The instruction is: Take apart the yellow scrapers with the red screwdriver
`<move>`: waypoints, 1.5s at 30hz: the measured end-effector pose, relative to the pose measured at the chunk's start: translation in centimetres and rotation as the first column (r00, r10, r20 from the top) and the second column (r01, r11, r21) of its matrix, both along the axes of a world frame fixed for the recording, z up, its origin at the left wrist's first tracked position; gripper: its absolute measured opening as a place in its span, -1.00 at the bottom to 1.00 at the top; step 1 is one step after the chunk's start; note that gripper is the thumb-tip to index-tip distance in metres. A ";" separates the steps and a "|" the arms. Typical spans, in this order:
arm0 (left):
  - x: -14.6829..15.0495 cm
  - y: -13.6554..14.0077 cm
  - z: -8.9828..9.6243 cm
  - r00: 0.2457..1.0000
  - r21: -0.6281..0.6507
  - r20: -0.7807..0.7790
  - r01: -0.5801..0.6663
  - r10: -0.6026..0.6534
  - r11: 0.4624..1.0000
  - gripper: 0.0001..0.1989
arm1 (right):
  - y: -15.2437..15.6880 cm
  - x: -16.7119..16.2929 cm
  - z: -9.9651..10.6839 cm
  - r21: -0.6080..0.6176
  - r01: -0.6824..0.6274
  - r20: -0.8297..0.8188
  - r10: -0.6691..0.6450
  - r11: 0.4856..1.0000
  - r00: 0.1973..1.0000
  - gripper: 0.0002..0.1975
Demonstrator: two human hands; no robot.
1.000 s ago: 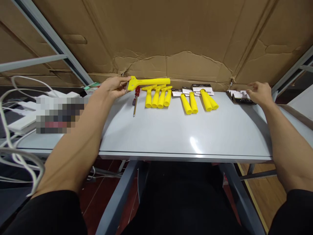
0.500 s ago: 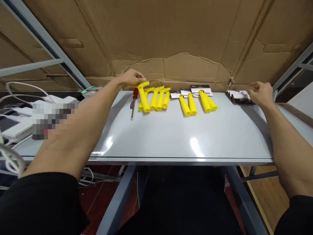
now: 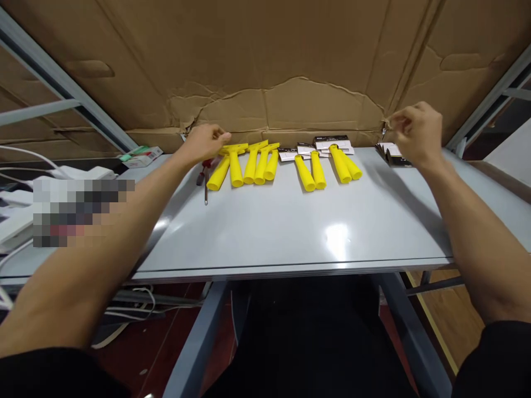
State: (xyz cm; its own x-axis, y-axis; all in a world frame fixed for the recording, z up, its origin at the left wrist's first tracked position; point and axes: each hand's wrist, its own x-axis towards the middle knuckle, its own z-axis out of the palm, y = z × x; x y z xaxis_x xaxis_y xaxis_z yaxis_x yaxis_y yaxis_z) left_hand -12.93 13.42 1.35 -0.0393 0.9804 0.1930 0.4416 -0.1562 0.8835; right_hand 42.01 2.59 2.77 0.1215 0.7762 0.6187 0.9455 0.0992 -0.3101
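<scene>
Yellow scrapers point(image 3: 250, 167) are being borne by the table point(image 3: 265, 232), handles frontward, just right of the nearer left hand point(image 3: 204, 143), which is being held half-curled; the right hand point(image 3: 420, 132) is being held bent near folded cards point(image 3: 394, 156) (neither grip can be told).

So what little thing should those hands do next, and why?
Perhaps the left hand should straighten the leftmost yellow tool: it lies slanted, its near end splayed away from its neighbour, close to the screwdriver, and that hand is right by its far end.
</scene>
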 end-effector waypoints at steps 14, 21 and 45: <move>2.9 -5.3 -3.2 0.625 0.289 -0.766 0.126 0.150 0.949 -0.41 | -6.5 -17.9 -3.8 -0.510 -0.227 0.394 0.460 0.829 0.795 -0.26; 4.2 -6.2 -3.1 0.707 0.387 -0.699 0.243 0.111 0.889 -0.57 | -5.3 -17.4 -4.1 -0.432 -0.308 0.153 0.406 0.848 0.901 -0.44; 8.3 -10.3 -0.8 0.877 0.478 0.167 0.327 -0.450 0.815 -0.57 | -6.0 -10.8 1.8 0.094 -0.786 -0.799 0.517 0.611 0.307 -0.25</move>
